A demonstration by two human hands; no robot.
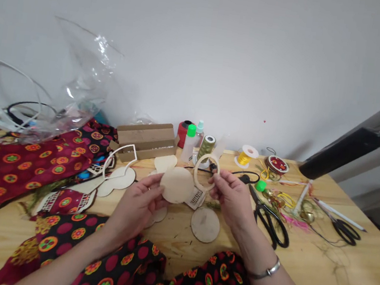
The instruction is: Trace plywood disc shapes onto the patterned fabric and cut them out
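My left hand pinches a pale round disc by its left edge, fingers behind and thumb in front. A thin pale ring is held by its right side in my right hand. The ring and disc are side by side above the table, their edges close together. Below them a second round disc, with a greyish smudge, lies flat on the wood. Behind the held pieces shows a small cut-out lattice piece, partly covered. Black-handled scissors lie just right of my right hand.
Patterned fabric covers the near edge, with more maroon fabric at left. A cardboard box, a green-capped bottle and thread spools stand at the back. Yellow thread, loose threads and other scissors are at right.
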